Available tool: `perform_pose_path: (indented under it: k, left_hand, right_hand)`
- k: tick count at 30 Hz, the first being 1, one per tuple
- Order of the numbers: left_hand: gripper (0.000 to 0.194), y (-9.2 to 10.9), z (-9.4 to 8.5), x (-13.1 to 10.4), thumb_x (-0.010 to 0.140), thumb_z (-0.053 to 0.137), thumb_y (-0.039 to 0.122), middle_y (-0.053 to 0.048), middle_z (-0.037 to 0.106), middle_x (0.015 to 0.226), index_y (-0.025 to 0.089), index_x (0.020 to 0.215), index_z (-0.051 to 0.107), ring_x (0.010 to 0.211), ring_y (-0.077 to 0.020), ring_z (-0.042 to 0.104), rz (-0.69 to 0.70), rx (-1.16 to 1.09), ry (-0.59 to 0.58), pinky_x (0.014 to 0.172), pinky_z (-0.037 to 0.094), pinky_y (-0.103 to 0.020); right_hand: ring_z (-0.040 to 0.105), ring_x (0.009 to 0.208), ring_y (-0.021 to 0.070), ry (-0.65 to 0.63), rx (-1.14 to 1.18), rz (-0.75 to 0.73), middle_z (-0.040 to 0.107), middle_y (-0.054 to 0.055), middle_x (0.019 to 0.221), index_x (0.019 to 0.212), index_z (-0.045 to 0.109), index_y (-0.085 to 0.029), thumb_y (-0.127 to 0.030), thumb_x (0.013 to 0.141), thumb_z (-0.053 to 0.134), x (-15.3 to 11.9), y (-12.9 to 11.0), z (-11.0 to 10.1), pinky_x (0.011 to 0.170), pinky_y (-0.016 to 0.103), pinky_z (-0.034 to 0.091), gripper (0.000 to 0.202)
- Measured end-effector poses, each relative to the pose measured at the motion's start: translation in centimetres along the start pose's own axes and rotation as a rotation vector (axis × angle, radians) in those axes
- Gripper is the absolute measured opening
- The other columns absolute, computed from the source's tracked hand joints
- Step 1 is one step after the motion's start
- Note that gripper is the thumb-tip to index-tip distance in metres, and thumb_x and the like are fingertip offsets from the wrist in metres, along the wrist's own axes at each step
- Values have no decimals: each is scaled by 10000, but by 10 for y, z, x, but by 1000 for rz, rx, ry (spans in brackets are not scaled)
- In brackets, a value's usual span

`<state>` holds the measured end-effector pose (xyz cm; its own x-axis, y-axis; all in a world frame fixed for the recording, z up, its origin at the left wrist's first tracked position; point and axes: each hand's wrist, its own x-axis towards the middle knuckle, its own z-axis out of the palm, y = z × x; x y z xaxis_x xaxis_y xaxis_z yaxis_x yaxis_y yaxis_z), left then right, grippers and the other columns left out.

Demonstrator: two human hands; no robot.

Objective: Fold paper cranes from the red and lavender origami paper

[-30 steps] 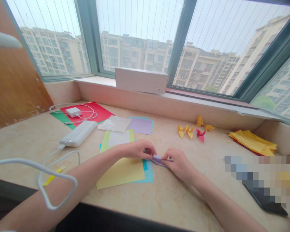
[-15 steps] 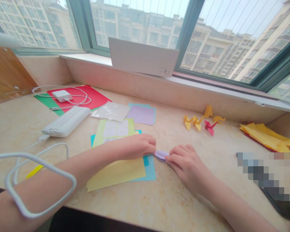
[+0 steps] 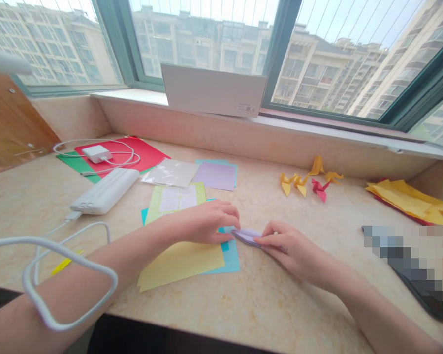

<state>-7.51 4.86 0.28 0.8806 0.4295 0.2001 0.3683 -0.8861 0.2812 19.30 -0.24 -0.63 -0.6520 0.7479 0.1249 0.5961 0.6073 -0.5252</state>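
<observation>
A narrow folded piece of lilac paper (image 3: pixel 248 235) lies low over the table, its layers slightly parted along the near edge. My right hand (image 3: pixel 290 248) pinches its right end between thumb and fingers. At its pointed left end, my left hand (image 3: pixel 216 221) has thumb and fingers apart, with the paper's tip close to the gap between them. Whether a fingertip touches that tip I cannot tell. Under my left hand and forearm are a pale yellow sheet (image 3: pixel 182 265) and a light blue sheet (image 3: pixel 232 258).
Folded cranes (image 3: pixel 320 189) stand at the back right, beside yellow papers (image 3: pixel 406 199). A dark device (image 3: pixel 409 280), partly pixelated, lies at right. At left are a white power bank (image 3: pixel 105 191) and a looping white cable (image 3: pixel 112 280) across my forearm. Lilac sheets (image 3: pixel 216 176) lie behind.
My left thumb and fingers have spread apart from the paper's left end. My right hand keeps its pinch, and more of the lilac paper shows. The view has shifted slightly.
</observation>
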Motion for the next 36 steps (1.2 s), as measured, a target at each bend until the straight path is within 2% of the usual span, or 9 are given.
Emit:
perform_pose_path:
  k: [5, 10, 12, 15, 18, 25, 29, 33, 36]
  left_hand:
    - [262, 18, 5, 7, 937, 610, 391, -84, 699, 985, 194, 1093, 684, 915, -227, 609, 28, 110, 96, 822, 453, -355]
    - [220, 24, 9, 12, 994, 528, 291, -36, 668, 774, 171, 882, 675, 771, -180, 604, -50, 93, 191, 740, 444, -302]
    - [223, 23, 8, 12, 999, 520, 264, -32, 667, 764, 167, 869, 672, 746, -168, 606, -69, 80, 253, 727, 442, -290]
    - [217, 21, 7, 11, 993, 528, 240, -34, 669, 760, 158, 842, 659, 727, -164, 609, -87, 69, 340, 711, 441, -281]
    - [202, 21, 7, 10, 984, 539, 239, -34, 662, 743, 153, 836, 647, 712, -166, 611, -137, 67, 371, 681, 440, -272]
    - [175, 31, 11, 10, 976, 538, 273, -41, 685, 772, 162, 911, 656, 730, -184, 633, -128, 140, 234, 678, 441, -288]
    - [234, 36, 12, 11, 1010, 498, 278, -34, 691, 755, 163, 903, 670, 712, -175, 639, -130, 102, 238, 667, 426, -280]
    - [257, 37, 10, 11, 1009, 494, 244, -20, 683, 721, 159, 850, 678, 669, -161, 617, -176, 33, 269, 662, 411, -272]
    - [233, 36, 9, 11, 996, 511, 226, -7, 685, 708, 169, 862, 694, 654, -156, 590, -239, -15, 276, 647, 394, -262]
  right_hand:
    - [602, 806, 176, 141, 15, -54, 634, 42, 872, 1131, 722, -277, -152, 985, 480, 3, -2, 13, 737, 319, 507, 309]
    - [618, 802, 173, 361, 82, -90, 647, 41, 871, 1114, 712, -266, -179, 1000, 469, 12, -9, 27, 719, 302, 519, 283]
    - [644, 833, 183, 444, 105, -70, 685, 46, 917, 1137, 690, -245, -214, 984, 533, 14, -8, 25, 752, 317, 528, 222]
    - [671, 880, 208, 533, 105, 3, 725, 54, 964, 1162, 674, -215, -257, 919, 660, 13, -2, 17, 817, 353, 530, 247]
    - [677, 874, 216, 585, 111, 61, 740, 46, 935, 1036, 720, -219, -269, 886, 707, 10, 4, 8, 821, 360, 525, 159]
    - [647, 785, 189, 557, 65, -48, 719, 28, 818, 941, 740, -207, -200, 908, 674, 10, -5, 10, 746, 336, 502, 75]
    - [630, 746, 183, 533, 57, -67, 713, 20, 776, 903, 749, -209, -205, 922, 655, 12, -9, 14, 737, 341, 486, 96]
    - [652, 811, 191, 532, 145, -2, 728, 35, 852, 979, 751, -209, -252, 918, 663, 11, -9, 10, 770, 341, 498, 115]
    - [669, 855, 196, 487, 232, 87, 739, 33, 901, 1032, 747, -224, -304, 888, 696, 8, -8, 3, 798, 334, 505, 173]
